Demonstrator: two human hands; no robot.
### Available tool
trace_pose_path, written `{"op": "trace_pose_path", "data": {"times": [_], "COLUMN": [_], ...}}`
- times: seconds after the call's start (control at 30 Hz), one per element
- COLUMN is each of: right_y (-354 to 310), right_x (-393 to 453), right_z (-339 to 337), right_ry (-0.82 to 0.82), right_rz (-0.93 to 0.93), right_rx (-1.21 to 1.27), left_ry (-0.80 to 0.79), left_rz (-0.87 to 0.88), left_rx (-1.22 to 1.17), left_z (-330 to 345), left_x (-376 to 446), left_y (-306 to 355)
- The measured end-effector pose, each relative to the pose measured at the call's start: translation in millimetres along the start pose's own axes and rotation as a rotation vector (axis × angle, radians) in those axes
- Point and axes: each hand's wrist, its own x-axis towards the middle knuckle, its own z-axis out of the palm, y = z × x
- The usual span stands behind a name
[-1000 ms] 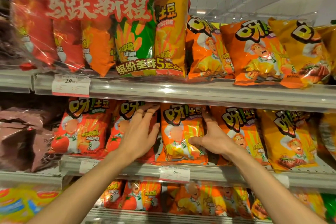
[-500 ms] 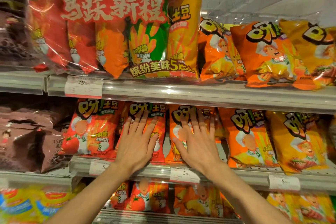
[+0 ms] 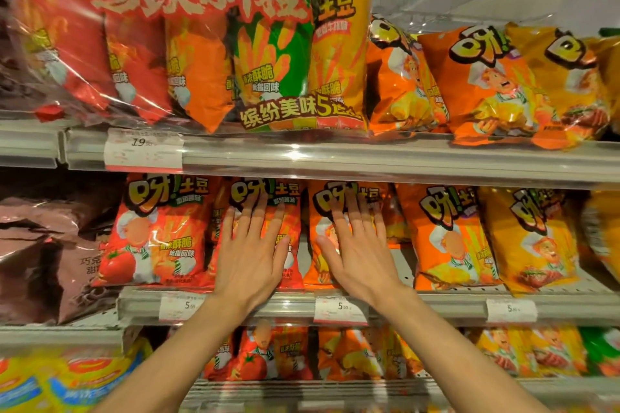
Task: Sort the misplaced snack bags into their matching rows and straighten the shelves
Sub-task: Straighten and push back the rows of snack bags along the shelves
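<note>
I have both hands flat on the middle shelf point(image 3: 436, 307). My left hand point(image 3: 250, 256) presses, fingers straight, on a red tomato bag point(image 3: 288, 211); my right hand point(image 3: 359, 255) presses the same way on an orange bag point(image 3: 322, 208) just beside it at 3 o'clock. Neither grip is curled round anything. Both bags read "呀!土豆", as does another red bag point(image 3: 157, 231) at 9 o'clock of my left hand. Price tags point(image 3: 340, 310) below show "5.50". At 12 o'clock, on the top shelf, a clear multipack point(image 3: 268, 77) reads "缤纷美味5连包"; its tag point(image 3: 142, 151) starts "19".
</note>
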Motion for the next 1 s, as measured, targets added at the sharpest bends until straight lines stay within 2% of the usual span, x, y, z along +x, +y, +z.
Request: {"op": "trace_pose_path", "data": {"times": [0.1, 0.2, 0.27, 0.4, 0.5, 0.73, 0.83, 1.0], "right_y": [7.1, 22.0, 37.8, 80.3, 121.8, 209.8, 230.5, 255.5], "right_x": [-2.2, -6.8, -9.3, -11.0, -13.4, -22.2, -27.2, -29.7], "right_z": [-10.5, -23.6, -34.3, -58.1, -77.7, -93.9, -87.6, -88.3], "right_ry": [0.055, 0.121, 0.17, 0.131, 0.1, -0.169, -0.218, -0.233], "right_rz": [0.019, 0.077, 0.14, 0.299, 0.346, 0.257, 0.243, 0.274], "right_rx": [0.162, 0.257, 0.289, 0.205, 0.141, 0.059, 0.044, 0.058], "left_ry": [0.09, 0.222, 0.241, 0.113, 0.03, -0.251, -0.343, -0.371], "left_rz": [0.012, 0.021, 0.019, 0.015, -0.019, -0.12, -0.145, -0.153], "left_rx": [-0.071, -0.252, -0.369, -0.571, -0.652, -0.722, -0.781, -0.878], "left_z": [-5.9, -10.3, -12.5, -19.6, -22.4, -15.5, -8.0, -2.6], "left_x": [-1.4, -0.5, 4.9, 18.4, 29.3, 60.4, 67.2, 76.2], "left_y": [2.8, 18.9, 39.5, 95.7, 146.0, 224.2, 238.6, 248.5]}}
